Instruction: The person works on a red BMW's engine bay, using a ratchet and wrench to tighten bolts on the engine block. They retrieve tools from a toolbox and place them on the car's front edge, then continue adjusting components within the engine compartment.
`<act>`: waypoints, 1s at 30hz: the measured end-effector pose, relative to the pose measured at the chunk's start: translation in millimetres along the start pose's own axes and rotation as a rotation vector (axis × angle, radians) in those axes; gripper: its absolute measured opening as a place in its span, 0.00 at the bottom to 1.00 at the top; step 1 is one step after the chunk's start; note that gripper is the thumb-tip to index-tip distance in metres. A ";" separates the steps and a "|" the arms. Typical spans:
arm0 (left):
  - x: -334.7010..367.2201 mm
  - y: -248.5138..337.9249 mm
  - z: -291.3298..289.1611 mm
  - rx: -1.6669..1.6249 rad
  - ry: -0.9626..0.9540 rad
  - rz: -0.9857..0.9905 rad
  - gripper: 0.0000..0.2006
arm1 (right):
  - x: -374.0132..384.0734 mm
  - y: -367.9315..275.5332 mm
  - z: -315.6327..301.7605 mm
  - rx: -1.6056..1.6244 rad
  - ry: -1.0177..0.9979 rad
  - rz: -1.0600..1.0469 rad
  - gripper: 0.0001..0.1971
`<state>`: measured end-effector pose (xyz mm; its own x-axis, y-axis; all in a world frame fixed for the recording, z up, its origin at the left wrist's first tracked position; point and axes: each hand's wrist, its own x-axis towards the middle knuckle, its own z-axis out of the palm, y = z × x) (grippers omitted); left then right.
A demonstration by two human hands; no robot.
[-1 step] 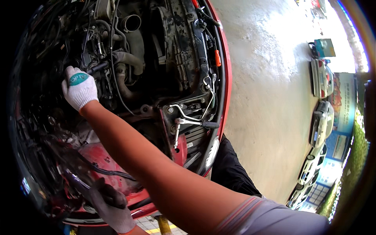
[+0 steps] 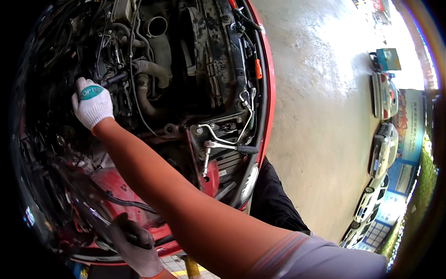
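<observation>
My right hand (image 2: pixel 93 103), in a white knit glove with a green patch, reaches deep into a car's engine bay. Its fingers curl down and away, so what they grip is hidden. Just beside its knuckles lies a black cylindrical piece (image 2: pixel 115 79). Lower down, my left hand (image 2: pixel 137 251), in a soiled grey glove, is closed around a tool with a shiny metal shaft (image 2: pixel 98 215); its exact kind does not show. On the front corner rests a silver ratchet wrench (image 2: pixel 223 146) with a black handle and a long socket.
An orange screwdriver (image 2: pixel 258 69) lies along the red front edge (image 2: pixel 269 93). A bent silver rod (image 2: pixel 218 138) sits beside the ratchet. Hoses and an open pipe end (image 2: pixel 156 27) fill the bay. A red inner panel (image 2: pixel 123 186) lies under my right forearm. Parked cars (image 2: pixel 382 144) stand far right.
The view has shifted a little, carrying the engine bay slightly left. The metal shaft by my left hand looks less blurred. My right hand keeps its place in the bay.
</observation>
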<state>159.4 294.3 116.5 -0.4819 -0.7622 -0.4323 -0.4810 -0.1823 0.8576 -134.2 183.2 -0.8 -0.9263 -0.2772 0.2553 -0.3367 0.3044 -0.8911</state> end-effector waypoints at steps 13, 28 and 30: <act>-197.9 -54.0 256.6 -0.588 0.532 -0.534 0.16 | -130.8 86.3 -412.0 0.932 -0.949 0.971 0.13; -179.7 -6.2 451.3 -0.156 -0.286 -0.564 0.14 | -72.0 249.8 -725.9 0.828 -0.046 1.357 0.10; -171.5 -3.2 457.0 -0.117 -0.238 -0.581 0.15 | -82.6 265.6 -715.8 0.663 -0.257 1.188 0.07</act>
<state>-91.1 709.4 60.6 -0.3227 -0.3621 -0.8745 -0.6362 -0.6011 0.4837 -268.3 939.3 10.1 -0.5167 -0.3397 -0.7859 0.8340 0.0076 -0.5517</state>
